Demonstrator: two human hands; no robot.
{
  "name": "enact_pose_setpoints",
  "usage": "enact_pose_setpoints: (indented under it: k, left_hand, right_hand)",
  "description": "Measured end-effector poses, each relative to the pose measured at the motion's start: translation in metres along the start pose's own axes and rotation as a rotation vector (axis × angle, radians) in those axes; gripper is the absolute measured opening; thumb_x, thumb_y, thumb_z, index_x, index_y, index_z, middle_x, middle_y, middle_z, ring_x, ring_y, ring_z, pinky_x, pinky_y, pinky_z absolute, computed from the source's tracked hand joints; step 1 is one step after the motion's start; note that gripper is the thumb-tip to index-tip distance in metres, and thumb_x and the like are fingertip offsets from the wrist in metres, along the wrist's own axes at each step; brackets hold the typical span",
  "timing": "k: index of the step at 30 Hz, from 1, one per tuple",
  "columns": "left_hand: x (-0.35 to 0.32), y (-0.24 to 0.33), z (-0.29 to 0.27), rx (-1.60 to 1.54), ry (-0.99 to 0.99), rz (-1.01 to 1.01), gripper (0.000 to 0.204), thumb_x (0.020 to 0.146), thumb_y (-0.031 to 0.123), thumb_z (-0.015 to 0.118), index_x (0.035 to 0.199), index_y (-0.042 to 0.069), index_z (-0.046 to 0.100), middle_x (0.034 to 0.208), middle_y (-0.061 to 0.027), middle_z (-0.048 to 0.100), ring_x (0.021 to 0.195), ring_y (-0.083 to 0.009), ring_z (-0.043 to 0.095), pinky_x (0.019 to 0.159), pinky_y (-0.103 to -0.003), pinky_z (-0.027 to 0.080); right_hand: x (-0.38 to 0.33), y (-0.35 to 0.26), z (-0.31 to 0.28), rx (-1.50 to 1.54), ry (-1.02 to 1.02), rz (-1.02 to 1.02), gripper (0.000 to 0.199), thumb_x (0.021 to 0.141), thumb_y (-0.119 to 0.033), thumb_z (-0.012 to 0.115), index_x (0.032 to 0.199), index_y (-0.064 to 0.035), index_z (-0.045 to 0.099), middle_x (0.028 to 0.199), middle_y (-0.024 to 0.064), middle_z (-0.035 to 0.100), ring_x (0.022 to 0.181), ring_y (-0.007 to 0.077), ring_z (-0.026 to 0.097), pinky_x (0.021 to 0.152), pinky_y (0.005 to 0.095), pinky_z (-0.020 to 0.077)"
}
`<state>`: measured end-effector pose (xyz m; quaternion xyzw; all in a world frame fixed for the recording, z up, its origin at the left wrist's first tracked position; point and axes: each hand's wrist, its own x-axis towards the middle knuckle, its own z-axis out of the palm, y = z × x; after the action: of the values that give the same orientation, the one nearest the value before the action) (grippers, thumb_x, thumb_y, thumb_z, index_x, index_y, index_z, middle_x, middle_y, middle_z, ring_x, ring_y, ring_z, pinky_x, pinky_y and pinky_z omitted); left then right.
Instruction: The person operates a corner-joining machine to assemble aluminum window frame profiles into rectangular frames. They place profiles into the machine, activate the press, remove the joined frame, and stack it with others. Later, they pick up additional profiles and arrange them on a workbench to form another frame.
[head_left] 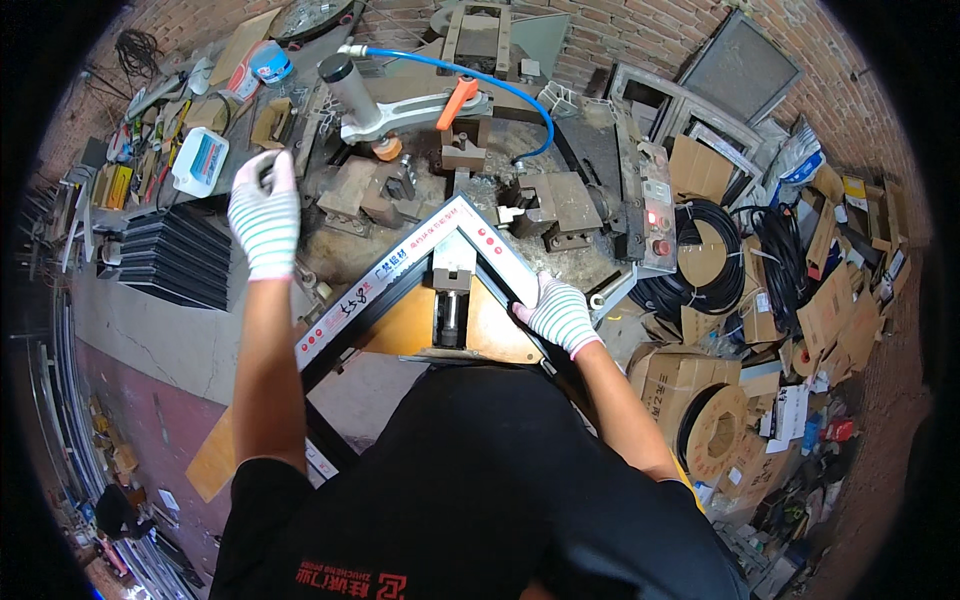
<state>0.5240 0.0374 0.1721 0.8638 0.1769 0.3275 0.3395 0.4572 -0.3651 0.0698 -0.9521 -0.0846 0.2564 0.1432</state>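
Two dark profiles under printed white film meet in a mitred corner, forming a window or door frame point(405, 262) whose point faces away from me. It lies on a metal corner machine point(585, 205), over a tan board point(500, 330). My right hand point(562, 314), in a striped white glove, grips the right leg of the frame, thumb on its inner side. Raised off the frame at the left, my left hand point(265, 218) wears the same kind of glove. Its fingers are curled together around a small dark spot; what they hold, if anything, I cannot make out.
Beyond the corner stands a grey clamp arm point(410, 115) with an orange lever point(459, 103) and a blue air hose point(520, 85). Stacked dark profiles point(175, 255) and a white jug point(201, 162) are at left. A control box point(657, 215), coiled black cable point(705, 260) and cartons point(685, 385) fill the right.
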Motion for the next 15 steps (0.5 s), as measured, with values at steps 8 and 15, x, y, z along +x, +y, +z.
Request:
enact_pose_setpoints:
  k: [8, 15]
  left_hand:
    - [-0.173, -0.142, -0.160, 0.611, 0.050, 0.173, 0.059, 0.090, 0.018, 0.076, 0.141, -0.001, 0.052, 0.134, -0.0244, 0.060, 0.127, -0.0427, 0.055, 0.112, -0.050, 0.041]
    - [-0.385, -0.126, -0.198, 0.041, 0.000, -0.966, 0.061, 0.082, 0.025, 0.089, 0.124, -0.005, 0.055, 0.103, -0.0177, 0.073, 0.091, -0.0256, 0.070, 0.087, -0.036, 0.056]
  right_hand:
    - [-0.002, -0.001, 0.015, 0.090, 0.135, 0.024, 0.059, 0.079, -0.048, 0.080, 0.107, 0.0011, 0.063, 0.093, 0.0263, 0.073, 0.089, 0.0417, 0.073, 0.082, 0.0475, 0.0575]
    - [0.013, 0.022, 0.043, 0.150, 0.216, -0.065, 0.056, 0.082, -0.041, 0.083, 0.111, 0.0030, 0.062, 0.093, 0.0276, 0.072, 0.087, 0.0441, 0.071, 0.081, 0.0470, 0.0555]
